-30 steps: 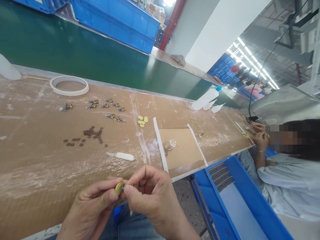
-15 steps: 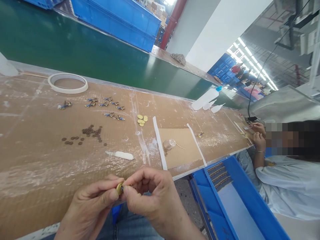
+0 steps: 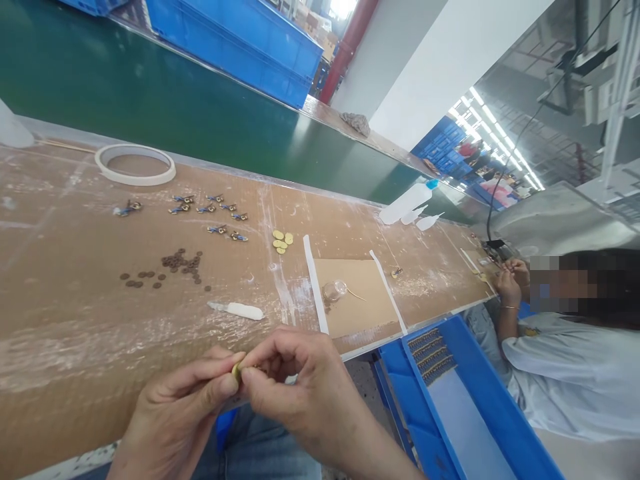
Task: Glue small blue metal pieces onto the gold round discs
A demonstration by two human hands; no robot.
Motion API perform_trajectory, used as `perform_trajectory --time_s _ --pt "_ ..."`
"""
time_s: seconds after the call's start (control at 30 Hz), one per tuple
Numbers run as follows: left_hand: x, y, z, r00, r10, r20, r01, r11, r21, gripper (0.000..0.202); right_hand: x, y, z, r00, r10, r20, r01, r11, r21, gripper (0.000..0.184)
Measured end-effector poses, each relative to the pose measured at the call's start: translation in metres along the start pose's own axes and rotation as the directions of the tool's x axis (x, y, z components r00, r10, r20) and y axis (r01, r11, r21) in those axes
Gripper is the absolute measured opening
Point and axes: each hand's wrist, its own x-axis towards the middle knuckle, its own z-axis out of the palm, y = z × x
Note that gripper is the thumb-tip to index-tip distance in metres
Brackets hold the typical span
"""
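My left hand [image 3: 175, 413] and my right hand [image 3: 295, 387] meet at the near edge of the brown workbench [image 3: 75, 327]. Between their fingertips they pinch a small brass disc [image 3: 237, 370]; a small part in the right fingers is mostly hidden. On the bench beyond lie a white glue tube [image 3: 237, 310], a heap of dark washers [image 3: 175, 263], several yellow brass discs [image 3: 281, 242] and several small blue-and-brass assembled pieces [image 3: 210, 212].
A white tape ring [image 3: 135, 165] lies at the far left, white squeeze bottles [image 3: 407, 200] at the far right beside the green conveyor belt [image 3: 150, 100]. A blue tray [image 3: 470, 400] sits low right. A co-worker in a light shirt [image 3: 565, 373] works at the bench's right end.
My hands have shifted slightly left and up in view, and the brass disc has turned more edge-on between the fingertips. The co-worker's hands have moved a little.
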Motion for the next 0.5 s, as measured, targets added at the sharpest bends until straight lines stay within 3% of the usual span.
perform_trajectory --time_s 0.27,0.33,0.43,0.5 --pt "0.009 -0.015 -0.016 0.971 0.192 0.140 -0.201 0.978 0.053 0.016 0.003 0.000 -0.003 0.999 -0.030 0.036 0.035 0.987 -0.156 0.014" --pt "0.009 -0.016 -0.016 0.975 0.177 0.138 -0.186 0.981 0.055 0.017 0.000 0.000 -0.002 0.997 -0.073 0.023 0.076 0.978 -0.194 0.015" --pt "0.004 -0.011 -0.011 0.994 0.099 0.039 -0.100 0.995 0.029 0.026 -0.007 -0.001 -0.002 0.992 -0.124 -0.017 0.117 0.971 -0.209 0.010" --pt "0.001 -0.008 -0.010 1.000 0.012 -0.022 -0.012 1.000 0.017 0.032 -0.012 -0.002 -0.005 0.992 -0.119 -0.048 0.111 0.982 -0.154 0.029"
